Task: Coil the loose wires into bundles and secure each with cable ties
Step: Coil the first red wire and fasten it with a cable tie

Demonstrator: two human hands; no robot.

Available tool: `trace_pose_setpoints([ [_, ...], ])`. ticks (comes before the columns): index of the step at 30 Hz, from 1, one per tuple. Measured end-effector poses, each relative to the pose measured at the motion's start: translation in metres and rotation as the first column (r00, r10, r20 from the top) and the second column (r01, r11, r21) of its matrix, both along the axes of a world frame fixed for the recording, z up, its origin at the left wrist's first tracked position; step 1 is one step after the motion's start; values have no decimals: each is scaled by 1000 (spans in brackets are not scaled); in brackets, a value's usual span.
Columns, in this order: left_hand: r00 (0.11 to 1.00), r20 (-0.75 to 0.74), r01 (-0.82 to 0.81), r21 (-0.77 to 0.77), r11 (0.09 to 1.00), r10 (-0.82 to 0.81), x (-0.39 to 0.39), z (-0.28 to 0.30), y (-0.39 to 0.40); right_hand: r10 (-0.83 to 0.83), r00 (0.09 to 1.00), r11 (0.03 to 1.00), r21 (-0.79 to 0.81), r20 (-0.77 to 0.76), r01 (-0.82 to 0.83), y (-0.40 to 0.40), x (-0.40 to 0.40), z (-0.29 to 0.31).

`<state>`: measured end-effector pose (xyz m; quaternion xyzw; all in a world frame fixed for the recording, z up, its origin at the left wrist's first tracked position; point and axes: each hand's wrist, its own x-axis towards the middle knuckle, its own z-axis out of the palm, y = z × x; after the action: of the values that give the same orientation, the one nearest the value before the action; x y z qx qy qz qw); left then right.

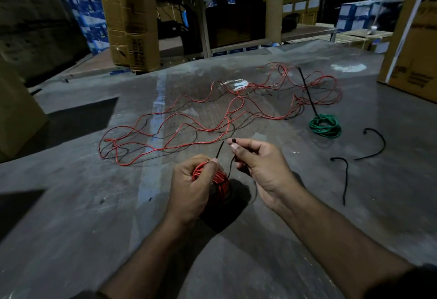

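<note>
Grey concrete floor is taking up most of the head view, with cardboard boxes and blue-and-white cartons standing stacked around metal shelving behind it in dim light. Near the middle, the left hand is gripping a red wire coil, fingers curled round the tight, glossy loops, and its thumb and forefinger are pinching the tail of a black cable tie that is looping round the coil. The right hand is pinching the tie's head end between thumb and forefinger, just above and to the right of the coil, with the other fingers curled in. Beyond the hands, loose red and black wire is sprawling in wide, wavy loops across the floor (the black strand is lying alongside the red). To the right, one green wire coil is lying already bundled, a long black tie tail sticking up from it. Two spare cable ties are lying on the floor at the right, well apart from the hands: one nearer, one farther. That is making two coils, one loose tangle and four ties in all.
</note>
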<state>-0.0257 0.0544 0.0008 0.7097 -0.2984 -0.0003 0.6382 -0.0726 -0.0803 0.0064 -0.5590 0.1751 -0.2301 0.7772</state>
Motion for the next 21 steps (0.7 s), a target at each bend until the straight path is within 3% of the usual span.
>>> trace_pose_setpoints([
  [9,997,62,53,36,998,-56,-5,2,-1,148,989,986,-76,10,-147,0,-5,3],
  [15,954,-298,-14,-114,993,-21,-8,7,-4,118,993,978,-175,3,-115,-1,-7,3],
  [21,934,-357,-25,-101,995,-13,-9,11,-3,87,996,979,-186,7,-84,-1,-7,4],
])
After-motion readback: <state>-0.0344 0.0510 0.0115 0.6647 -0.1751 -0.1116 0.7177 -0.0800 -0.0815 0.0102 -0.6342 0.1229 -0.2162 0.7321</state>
